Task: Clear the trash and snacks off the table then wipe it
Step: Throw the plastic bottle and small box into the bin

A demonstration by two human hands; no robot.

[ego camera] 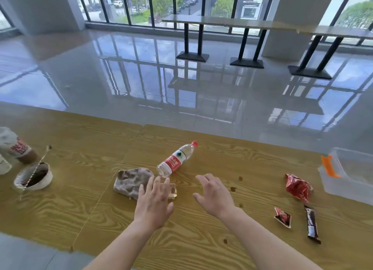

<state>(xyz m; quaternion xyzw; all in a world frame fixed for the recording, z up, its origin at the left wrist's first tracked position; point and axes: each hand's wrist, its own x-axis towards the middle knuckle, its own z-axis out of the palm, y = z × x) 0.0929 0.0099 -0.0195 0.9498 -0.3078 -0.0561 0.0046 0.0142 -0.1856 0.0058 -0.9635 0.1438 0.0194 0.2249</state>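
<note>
A clear plastic water bottle [176, 159] with a red label and cap lies on its side mid-table. A crumpled brownish cloth [131, 180] lies to its left. My left hand [154, 202] hovers with straight fingers over the cloth's right edge and a small snack packet [173, 192], partly hiding it. My right hand [215, 195] is open, fingers spread, just right of the bottle's base, holding nothing. To the right lie a crumpled red wrapper [298, 187], a small torn red packet [283, 217] and a dark snack bar wrapper [312, 224].
A clear plastic bin [351, 173] with an orange clip stands at the table's right edge. At the left are a paper bowl [33, 178] with a utensil in it and a cup of brown drink [17, 146]. Small brown spots [233, 188] mark the wooden table [191, 239].
</note>
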